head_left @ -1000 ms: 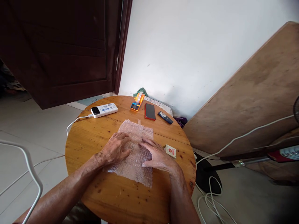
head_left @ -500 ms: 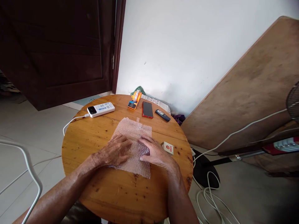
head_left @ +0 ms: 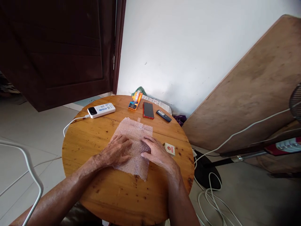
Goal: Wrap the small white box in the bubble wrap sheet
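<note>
A sheet of clear bubble wrap (head_left: 135, 131) lies on the round wooden table (head_left: 113, 194) in front of me. My left hand (head_left: 118, 150) rests on its left part, palm down, fingers stretched out. On the right edge of the wrap lies my right hand (head_left: 158, 153), fingers extended and thumb apart. Both hands press on the wrap without gripping anything that shows. A strip of clear tape (head_left: 139, 120) sticks out at the wrap's far edge. Close to my right hand sits a small white box (head_left: 169, 149) with a red mark.
Toward the back stand an orange tape dispenser (head_left: 135, 100), a red-edged phone (head_left: 148, 110) and a dark blue handheld device (head_left: 163, 115). A white power bank (head_left: 101, 110) with a cable lies at left. A fan stand (head_left: 209, 169) and loose cables are on the floor at right.
The right side of the bubble wrap has drawn inward, its near right corner shifting left. My right hand has moved very slightly; my left hand has stayed nearly in place.
</note>
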Tool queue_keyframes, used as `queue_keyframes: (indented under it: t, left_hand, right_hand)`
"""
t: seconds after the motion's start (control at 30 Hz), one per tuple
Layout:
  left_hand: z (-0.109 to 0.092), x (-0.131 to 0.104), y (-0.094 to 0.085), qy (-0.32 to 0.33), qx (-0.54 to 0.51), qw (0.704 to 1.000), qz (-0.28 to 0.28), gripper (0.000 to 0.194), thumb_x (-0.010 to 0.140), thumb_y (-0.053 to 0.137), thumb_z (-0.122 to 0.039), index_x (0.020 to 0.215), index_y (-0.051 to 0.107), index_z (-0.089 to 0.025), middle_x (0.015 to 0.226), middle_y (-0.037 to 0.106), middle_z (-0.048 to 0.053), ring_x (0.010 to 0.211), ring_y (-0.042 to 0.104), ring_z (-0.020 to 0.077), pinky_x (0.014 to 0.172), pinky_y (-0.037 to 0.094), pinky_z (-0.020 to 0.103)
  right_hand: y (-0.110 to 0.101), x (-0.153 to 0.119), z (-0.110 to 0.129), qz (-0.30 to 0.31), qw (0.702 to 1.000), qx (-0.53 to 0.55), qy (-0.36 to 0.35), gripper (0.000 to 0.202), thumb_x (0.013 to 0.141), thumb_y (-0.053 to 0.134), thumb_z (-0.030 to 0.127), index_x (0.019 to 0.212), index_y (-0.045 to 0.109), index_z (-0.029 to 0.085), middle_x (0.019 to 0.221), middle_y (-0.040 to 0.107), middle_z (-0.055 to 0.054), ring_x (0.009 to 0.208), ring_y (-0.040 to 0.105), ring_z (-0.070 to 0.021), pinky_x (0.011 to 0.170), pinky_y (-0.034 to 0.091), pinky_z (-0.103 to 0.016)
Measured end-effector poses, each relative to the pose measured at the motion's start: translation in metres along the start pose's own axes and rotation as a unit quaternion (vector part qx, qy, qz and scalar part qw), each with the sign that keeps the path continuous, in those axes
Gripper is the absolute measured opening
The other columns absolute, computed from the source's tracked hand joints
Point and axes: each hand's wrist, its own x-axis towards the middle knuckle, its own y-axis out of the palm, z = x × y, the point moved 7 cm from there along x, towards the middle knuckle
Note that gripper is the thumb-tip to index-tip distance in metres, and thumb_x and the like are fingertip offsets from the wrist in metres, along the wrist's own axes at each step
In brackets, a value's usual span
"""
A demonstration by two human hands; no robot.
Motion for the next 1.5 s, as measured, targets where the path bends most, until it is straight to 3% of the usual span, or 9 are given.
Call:
queue_keyframes:
  t: [0.43, 0.57, 0.7, 0.8, 0.9, 1.03, 1.3, 1.4, 1.5]
  left_hand:
    - [-0.009, -0.001, 0.007, 0.02, 0.025, 0.999, 0.025, 0.051, 0.078, 0.07, -0.043, 0.124, 0.062, -0.022, 0.138, 0.051, 0.015, 0.129, 0.044, 0.0348, 0.11, 0.031, 0.053]
    - [-0.011, 0.001, 0.005, 0.016, 0.028, 0.999, 0.028, 0.053, 0.076, 0.072, -0.045, 0.122, 0.062, -0.021, 0.14, 0.05, 0.015, 0.13, 0.043, 0.0354, 0.11, 0.031, 0.053]
    - [-0.011, 0.001, 0.004, 0.024, 0.022, 0.999, 0.04, 0.068, 0.066, 0.078, -0.045, 0.126, 0.058, -0.02, 0.14, 0.049, 0.016, 0.129, 0.043, 0.0367, 0.11, 0.031, 0.052]
    - [-0.011, 0.001, 0.005, 0.041, 0.004, 0.998, 0.048, 0.083, 0.058, 0.082, -0.045, 0.132, 0.053, -0.019, 0.14, 0.048, 0.018, 0.13, 0.042, 0.0378, 0.11, 0.031, 0.051]
    - [-0.011, 0.002, 0.004, 0.037, -0.005, 0.999, 0.033, 0.073, 0.068, 0.075, -0.043, 0.133, 0.052, -0.02, 0.14, 0.049, 0.018, 0.132, 0.042, 0.0354, 0.111, 0.029, 0.048]
    - [-0.011, 0.003, 0.005, 0.042, -0.009, 0.998, 0.037, 0.077, 0.066, 0.076, -0.049, 0.134, 0.052, -0.022, 0.142, 0.047, 0.017, 0.132, 0.041, 0.0375, 0.11, 0.029, 0.05]
    - [-0.012, 0.003, 0.006, 0.032, 0.006, 0.998, 0.048, 0.078, 0.067, 0.074, -0.044, 0.135, 0.048, -0.019, 0.143, 0.047, 0.017, 0.133, 0.04, 0.0368, 0.111, 0.028, 0.05]
    - [-0.014, 0.002, 0.009, 0.025, 0.035, 0.998, 0.043, 0.062, 0.072, 0.068, -0.03, 0.131, 0.051, -0.02, 0.14, 0.048, 0.016, 0.133, 0.04, 0.0361, 0.11, 0.029, 0.051]
    - [-0.018, 0.001, 0.01, 0.03, 0.052, 0.998, 0.03, 0.06, 0.072, 0.068, -0.026, 0.13, 0.052, -0.025, 0.14, 0.047, 0.014, 0.132, 0.039, 0.0364, 0.11, 0.028, 0.053]
  right_hand:
    - [-0.008, -0.003, 0.004, -0.013, 0.999, 0.033, -0.002, 0.056, 0.077, 0.066, 0.016, 0.133, 0.058, 0.018, 0.144, 0.05, -0.012, 0.133, 0.047, -0.0259, 0.113, 0.036, -0.041]
    - [-0.028, -0.008, 0.007, -0.08, 0.993, 0.086, -0.012, 0.045, 0.082, 0.061, 0.025, 0.127, 0.061, 0.025, 0.14, 0.055, -0.007, 0.132, 0.049, -0.024, 0.112, 0.038, -0.041]
    - [-0.051, -0.023, -0.017, -0.151, 0.98, 0.124, 0.032, 0.043, 0.083, 0.059, 0.033, 0.126, 0.061, 0.029, 0.139, 0.056, -0.005, 0.129, 0.051, -0.0256, 0.108, 0.041, -0.042]
    - [-0.046, -0.036, -0.047, -0.109, 0.983, 0.124, 0.082, 0.06, 0.074, 0.066, 0.035, 0.133, 0.056, 0.028, 0.144, 0.051, -0.006, 0.131, 0.048, -0.0279, 0.103, 0.045, -0.042]
    - [-0.035, -0.047, -0.075, -0.07, 0.983, 0.11, 0.133, 0.065, 0.07, 0.066, 0.031, 0.133, 0.056, 0.023, 0.135, 0.057, -0.009, 0.122, 0.055, -0.0296, 0.102, 0.044, -0.045]
    - [-0.026, -0.05, -0.089, -0.07, 0.979, 0.102, 0.163, 0.068, 0.072, 0.061, 0.028, 0.138, 0.051, 0.018, 0.133, 0.059, -0.012, 0.121, 0.055, -0.0298, 0.104, 0.04, -0.045]
    - [-0.029, -0.045, -0.082, -0.081, 0.979, 0.093, 0.165, 0.064, 0.07, 0.062, 0.029, 0.132, 0.057, 0.016, 0.126, 0.063, -0.013, 0.113, 0.06, -0.0294, 0.096, 0.044, -0.042]
    - [-0.033, -0.044, -0.08, -0.098, 0.972, 0.095, 0.192, 0.057, 0.07, 0.064, 0.032, 0.126, 0.062, 0.017, 0.108, 0.07, -0.009, 0.099, 0.065, -0.0278, 0.087, 0.048, -0.04]
    - [-0.041, -0.046, -0.078, -0.167, 0.95, 0.137, 0.228, 0.05, 0.072, 0.067, 0.038, 0.119, 0.065, 0.021, 0.088, 0.072, -0.004, 0.083, 0.066, -0.0242, 0.076, 0.05, -0.037]
